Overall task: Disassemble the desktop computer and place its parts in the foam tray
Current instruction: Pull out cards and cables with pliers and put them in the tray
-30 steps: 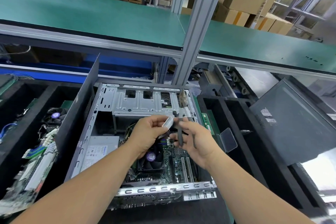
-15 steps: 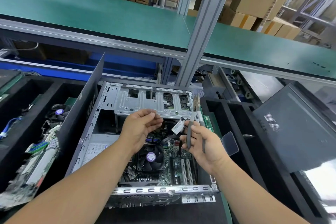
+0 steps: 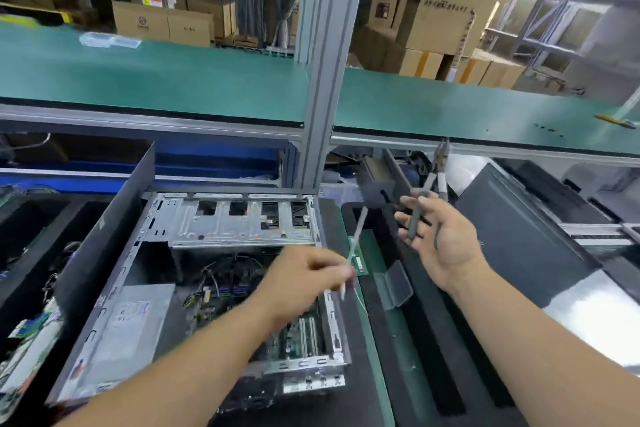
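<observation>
The left hand (image 3: 308, 274) is blurred, its fingers pinched together on a thin pale strip (image 3: 353, 250) that slants up past its fingertips toward the right. Beneath and left of it lies the open desktop computer (image 3: 214, 274), with a grey power supply (image 3: 135, 326) whose label is too blurred to read. To the right and higher, the right hand (image 3: 436, 239) faces palm up, fingers loosely curled round the grey handles of a pair of pliers (image 3: 429, 191) pointing away. Under both hands sits the black foam tray (image 3: 433, 340), a green circuit board (image 3: 360, 260) standing in its slot. Far beyond, cardboard boxes (image 3: 450, 7) carry printing I cannot make out.
</observation>
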